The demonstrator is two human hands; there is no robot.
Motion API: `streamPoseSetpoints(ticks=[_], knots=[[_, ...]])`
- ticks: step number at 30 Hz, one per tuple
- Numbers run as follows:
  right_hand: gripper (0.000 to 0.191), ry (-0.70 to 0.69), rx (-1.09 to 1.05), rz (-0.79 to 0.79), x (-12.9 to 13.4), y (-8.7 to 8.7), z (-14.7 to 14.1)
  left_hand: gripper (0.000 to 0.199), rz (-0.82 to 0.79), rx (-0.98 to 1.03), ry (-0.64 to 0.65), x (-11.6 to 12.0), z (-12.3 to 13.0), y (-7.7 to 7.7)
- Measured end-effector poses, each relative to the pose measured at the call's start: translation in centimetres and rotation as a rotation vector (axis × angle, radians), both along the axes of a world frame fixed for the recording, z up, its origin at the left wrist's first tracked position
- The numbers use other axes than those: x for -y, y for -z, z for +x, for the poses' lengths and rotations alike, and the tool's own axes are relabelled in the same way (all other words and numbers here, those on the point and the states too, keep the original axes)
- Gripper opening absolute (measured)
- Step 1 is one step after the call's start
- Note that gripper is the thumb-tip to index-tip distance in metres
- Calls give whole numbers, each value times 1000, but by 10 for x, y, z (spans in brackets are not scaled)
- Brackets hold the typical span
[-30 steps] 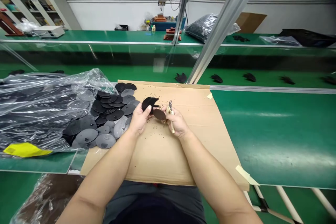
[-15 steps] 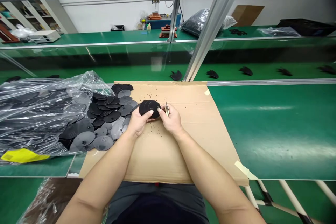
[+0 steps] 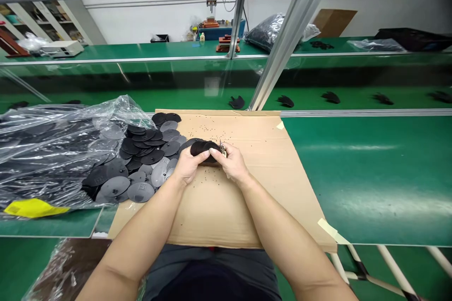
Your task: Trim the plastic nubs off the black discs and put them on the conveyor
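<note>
My left hand point(image 3: 188, 165) grips a fanned stack of black plastic discs point(image 3: 205, 148) above the cardboard. The right hand point(image 3: 233, 164) is closed round small metal nippers point(image 3: 222, 149), which point upward beside the stack. Its thumb presses on the near edge of the discs, meeting the left thumb. Most of the nippers is hidden in the palm. To the left of my hands lies a heap of loose black and grey discs point(image 3: 141, 148), some with a small nub in the middle.
A clear plastic bag point(image 3: 63, 150) of discs lies at the left, with a yellow piece point(image 3: 35, 208) in front. Tiny black bits dot the cardboard sheet point(image 3: 268, 188). Behind it rises a metal post point(image 3: 282, 51). Several black parts point(image 3: 331, 98) sit on the green belt beyond.
The stack has tilted, so its disc faces show less and its edges more. My right hand has shifted slightly; its thumb now reaches further left, and the nippers are closer to the discs.
</note>
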State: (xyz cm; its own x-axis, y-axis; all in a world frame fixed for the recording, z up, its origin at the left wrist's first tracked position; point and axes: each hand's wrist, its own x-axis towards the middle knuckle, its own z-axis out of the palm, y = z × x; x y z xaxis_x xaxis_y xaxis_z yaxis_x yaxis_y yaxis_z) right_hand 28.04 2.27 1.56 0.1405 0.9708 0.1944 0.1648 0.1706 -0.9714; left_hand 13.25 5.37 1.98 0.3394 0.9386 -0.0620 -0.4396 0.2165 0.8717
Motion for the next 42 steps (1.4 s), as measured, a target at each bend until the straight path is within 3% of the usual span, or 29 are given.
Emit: streamPoseSetpoints(ticks=[5, 10, 14, 20, 26, 34, 37, 42], knots=[[38, 40, -76, -65, 1, -4, -1, 33, 17, 7, 39, 2, 1, 0], [38, 70, -87, -8, 2, -4, -2, 38, 19, 25, 31, 5, 4, -4], [32, 102, -3, 53, 4, -4, -7, 41, -82, 6, 27, 2, 4, -6], [23, -7, 104, 250, 10, -7, -11, 46, -323, 15, 57, -7, 0, -6], [15, -2, 306, 425, 10, -7, -11, 35, -332, 51, 174, -3, 0, -4], [14, 27, 418, 473, 11, -8, -11, 35, -297, 50, 172, 0, 1, -4], [13, 36, 388, 454, 11, -8, -11, 34, -289, 63, 130, 0, 2, -4], [15, 119, 171, 312, 7, -2, -10, 40, -281, 59, -66, -5, 3, -7]])
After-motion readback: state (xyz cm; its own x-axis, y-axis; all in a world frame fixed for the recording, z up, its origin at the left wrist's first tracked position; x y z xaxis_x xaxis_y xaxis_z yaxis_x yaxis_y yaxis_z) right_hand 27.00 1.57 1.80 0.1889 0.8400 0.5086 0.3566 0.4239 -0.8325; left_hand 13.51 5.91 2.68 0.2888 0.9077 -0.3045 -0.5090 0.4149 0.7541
